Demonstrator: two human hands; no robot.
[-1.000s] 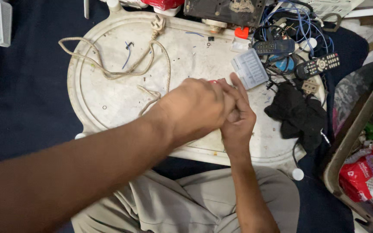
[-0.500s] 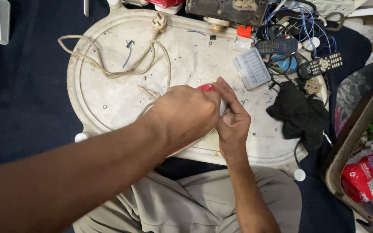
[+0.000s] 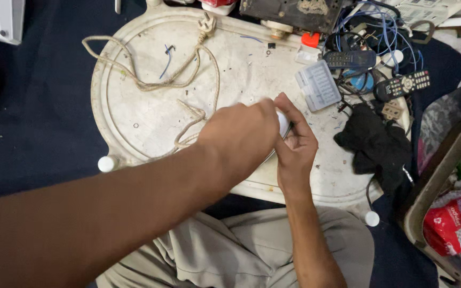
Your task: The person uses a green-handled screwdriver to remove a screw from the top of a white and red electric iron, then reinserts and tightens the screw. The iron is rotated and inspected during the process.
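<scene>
Gripping a small white object [image 3: 283, 124] from both sides, the left hand [image 3: 241, 136] and right hand [image 3: 296, 146] meet near the centre of the white table [image 3: 134, 114], close to the body, which likely steadies fine work. Both hands are curled closed around it; most of it is hidden. A frayed cord [image 3: 150, 82] trails off at 10 o'clock. A clear plastic box [image 3: 318, 85] lies at 1 o'clock, a black cloth [image 3: 374, 144] at 3 o'clock.
</scene>
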